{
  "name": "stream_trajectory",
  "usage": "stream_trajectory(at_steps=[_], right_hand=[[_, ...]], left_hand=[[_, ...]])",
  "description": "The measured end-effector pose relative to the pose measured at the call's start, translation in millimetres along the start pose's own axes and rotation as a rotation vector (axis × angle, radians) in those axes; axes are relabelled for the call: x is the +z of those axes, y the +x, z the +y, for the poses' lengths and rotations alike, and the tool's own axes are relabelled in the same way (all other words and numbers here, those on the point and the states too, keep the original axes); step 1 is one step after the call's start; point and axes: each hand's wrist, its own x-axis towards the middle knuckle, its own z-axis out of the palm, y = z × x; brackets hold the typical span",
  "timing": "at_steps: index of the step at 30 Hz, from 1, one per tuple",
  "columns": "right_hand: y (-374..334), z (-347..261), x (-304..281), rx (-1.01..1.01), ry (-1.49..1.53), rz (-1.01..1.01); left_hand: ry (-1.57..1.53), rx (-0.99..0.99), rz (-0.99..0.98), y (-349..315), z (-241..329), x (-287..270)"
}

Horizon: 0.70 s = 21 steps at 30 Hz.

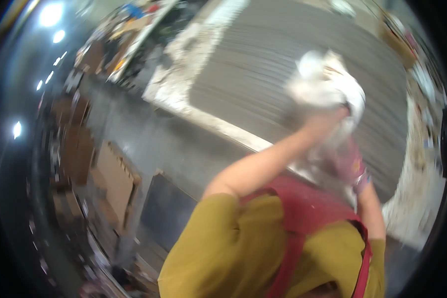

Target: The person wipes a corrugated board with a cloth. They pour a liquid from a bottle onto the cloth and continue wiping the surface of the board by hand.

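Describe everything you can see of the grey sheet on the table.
The grey sheet is broad and dark, with long streaks across its face and nearer corners that look rounded. It appears to lie flat on the table, whose pale, rough-looking border shows beside it. Part of its far side runs up to the picture's top edge. The left hand, a white bundle and the right hand hide some of it; blur leaves contact unclear. Its material cannot be told.

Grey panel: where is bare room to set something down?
The flat dark grey panel is bare between the white-crusted border at left and the blurred white bundle, and right of it; crowded around the left hand and right hand.
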Motion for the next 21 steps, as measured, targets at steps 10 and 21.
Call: stream_trajectory(at_steps=[10,21], right_hand=[[4,48,48,-0.483,-0.843,-0.325],[33,4,91,-0.919,-0.621,-0.385]], left_hand=[[0.969,0.608,0.269,-97,2,-91],[1.395,0.133,0.374,-50,-98,-126]])
